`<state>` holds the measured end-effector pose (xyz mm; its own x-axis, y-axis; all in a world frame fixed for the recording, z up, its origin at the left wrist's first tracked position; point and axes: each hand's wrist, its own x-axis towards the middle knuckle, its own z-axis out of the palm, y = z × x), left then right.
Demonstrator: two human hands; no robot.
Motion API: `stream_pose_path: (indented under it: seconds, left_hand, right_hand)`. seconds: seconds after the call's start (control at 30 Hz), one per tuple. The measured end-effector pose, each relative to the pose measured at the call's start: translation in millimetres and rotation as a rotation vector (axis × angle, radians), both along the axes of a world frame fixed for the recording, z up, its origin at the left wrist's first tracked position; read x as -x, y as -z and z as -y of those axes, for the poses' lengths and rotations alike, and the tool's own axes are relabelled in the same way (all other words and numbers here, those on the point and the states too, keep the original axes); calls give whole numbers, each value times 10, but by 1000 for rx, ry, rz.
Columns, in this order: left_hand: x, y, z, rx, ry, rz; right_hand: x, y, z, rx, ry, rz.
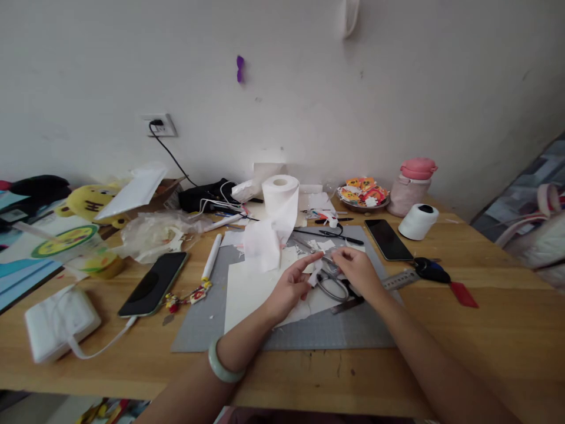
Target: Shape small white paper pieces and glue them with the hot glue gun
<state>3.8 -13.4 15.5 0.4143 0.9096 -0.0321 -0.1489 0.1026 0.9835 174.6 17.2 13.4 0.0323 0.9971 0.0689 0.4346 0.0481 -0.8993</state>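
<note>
My left hand (291, 291) is over the white paper sheet (247, 294), its index finger stretched toward my right hand and the other fingers partly curled. A small white scrap (315, 274) shows beside its fingertips; whether they touch it I cannot tell. My right hand (355, 270) has thumb and index finger pinched together close to the left fingertip; anything between them is too small to make out. Below and between the hands lie scissors (333, 288) with grey handles. Paper and scissors rest on a grey cutting mat (198, 327).
Behind the mat stands a white tissue roll (281, 200). A metal ruler (401, 280), black phone (388, 239), keys (430, 270) and thread spool (418, 222) lie right. Leftward are another phone (153, 284), white charger (62, 323), plastic bag (152, 235) and lidded cup (70, 242).
</note>
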Motion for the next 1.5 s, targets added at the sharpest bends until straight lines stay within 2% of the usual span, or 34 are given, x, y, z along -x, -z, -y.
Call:
stream_pose_path:
  seconds: [0.1,0.2,0.63,0.87,0.97,1.1,1.3,1.5]
  left_hand:
    - [4,7,1,-3,-8,6]
    - [5,18,5,-3,10,18]
    - [-17,44,-34,4,-19,32]
    - [-38,81,-20,12,-19,30]
    - [-33,47,-10,0,-14,44]
    - [-40,14,-12,-39,-71,68]
    - [-86,82,-36,-84,-113,112]
    - [-95,85,-40,-105,-153,123]
  right_hand:
    - [40,3,27,17,-93,-9]
    - [74,7,47,17,-125,11]
    - [73,26,46,-157,-32,132]
    - [-43,-34,-4,-229,100,110]
    - [-37,-58,12,-218,75,63]
    - [45,-55,69,-200,25,21]
    - [184,5,145,-194,-35,19]
    - [224,-1,179,-233,-26,76]
